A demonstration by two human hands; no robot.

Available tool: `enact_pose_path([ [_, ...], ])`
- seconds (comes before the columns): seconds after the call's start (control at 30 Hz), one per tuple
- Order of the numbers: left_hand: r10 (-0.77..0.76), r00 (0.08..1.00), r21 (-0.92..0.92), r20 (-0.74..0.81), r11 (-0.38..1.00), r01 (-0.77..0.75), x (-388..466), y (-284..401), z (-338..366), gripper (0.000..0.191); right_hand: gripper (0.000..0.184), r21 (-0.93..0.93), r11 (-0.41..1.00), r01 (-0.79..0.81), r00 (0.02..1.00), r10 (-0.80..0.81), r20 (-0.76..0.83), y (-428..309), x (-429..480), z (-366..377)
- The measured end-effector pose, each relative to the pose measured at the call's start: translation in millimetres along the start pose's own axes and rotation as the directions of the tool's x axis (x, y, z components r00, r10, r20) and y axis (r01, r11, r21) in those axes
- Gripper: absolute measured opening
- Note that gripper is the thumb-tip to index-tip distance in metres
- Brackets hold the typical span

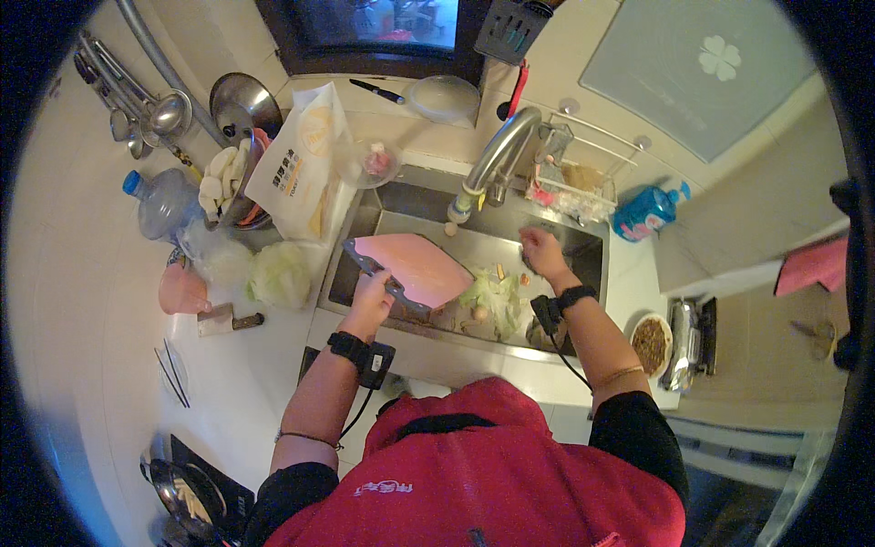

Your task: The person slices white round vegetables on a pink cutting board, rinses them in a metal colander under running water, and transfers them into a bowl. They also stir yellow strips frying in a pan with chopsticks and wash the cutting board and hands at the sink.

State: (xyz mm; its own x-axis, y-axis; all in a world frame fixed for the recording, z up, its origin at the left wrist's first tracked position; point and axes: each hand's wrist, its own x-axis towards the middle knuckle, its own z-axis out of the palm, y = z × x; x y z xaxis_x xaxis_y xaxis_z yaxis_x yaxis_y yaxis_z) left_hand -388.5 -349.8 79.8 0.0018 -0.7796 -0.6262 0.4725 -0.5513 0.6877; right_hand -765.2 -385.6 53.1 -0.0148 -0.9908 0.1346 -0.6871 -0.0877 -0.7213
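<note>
My left hand (pixel 371 301) grips the dark handle edge of a pink cutting board (pixel 417 267), which is tilted over the left part of a stainless steel sink (pixel 427 222). My right hand (pixel 543 253) hangs over the sink's right side with its fingers curled; whether something small is between them I cannot tell. Between the hands, lettuce-like leaves (pixel 497 301) and food scraps lie in the sink. The curved metal faucet (pixel 502 147) rises at the back, its spout above the sink, left of my right hand.
Left of the sink are a cabbage (pixel 280 275), a cleaver (pixel 222 319), a pink cup (pixel 183 289) and a paper bag (pixel 301 164). To the right stand a blue soap bottle (pixel 642 213) and a bowl of brown food (pixel 651 345). A wire rack (pixel 581 188) hangs behind the sink.
</note>
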Motion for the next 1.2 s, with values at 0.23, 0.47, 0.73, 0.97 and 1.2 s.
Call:
enact_pose_path([
  [0.23, 0.211, 0.962, -0.141, 0.172, 0.972, -0.188, 35.7, -9.9, 55.2, 0.024, 0.04, -0.025, 0.987, 0.161, 0.978, -0.156, 0.137, 16.2, 136.7, 31.9],
  [0.47, 0.164, 0.984, 0.057, 0.068, 0.984, -0.168, 49.3, -6.0, 94.3, 0.016, 0.013, -0.146, 0.967, 0.211, 0.949, -0.166, 0.268, 20.3, 141.3, 64.1],
  [0.73, 0.284, 0.944, 0.322, 0.165, 0.889, -0.324, 66.0, -31.3, 103.8, 0.021, 0.016, -0.092, 0.974, 0.207, 0.935, -0.17, 0.312, 21.9, 134.8, 49.3],
  [0.97, -0.012, 0.985, 0.151, 0.174, 0.988, -0.014, 67.2, -29.2, 107.2, 0.024, 0.021, 0.144, 0.971, 0.193, 0.964, -0.215, 0.155, 20.9, 117.3, 34.5],
  [1.2, -0.007, 0.975, 0.314, 0.222, 0.947, -0.064, 42.2, -28.7, 115.3, 0.024, 0.019, 0.601, 0.773, -0.201, 0.979, 0.166, 0.114, 58.0, 22.6, -10.5],
])
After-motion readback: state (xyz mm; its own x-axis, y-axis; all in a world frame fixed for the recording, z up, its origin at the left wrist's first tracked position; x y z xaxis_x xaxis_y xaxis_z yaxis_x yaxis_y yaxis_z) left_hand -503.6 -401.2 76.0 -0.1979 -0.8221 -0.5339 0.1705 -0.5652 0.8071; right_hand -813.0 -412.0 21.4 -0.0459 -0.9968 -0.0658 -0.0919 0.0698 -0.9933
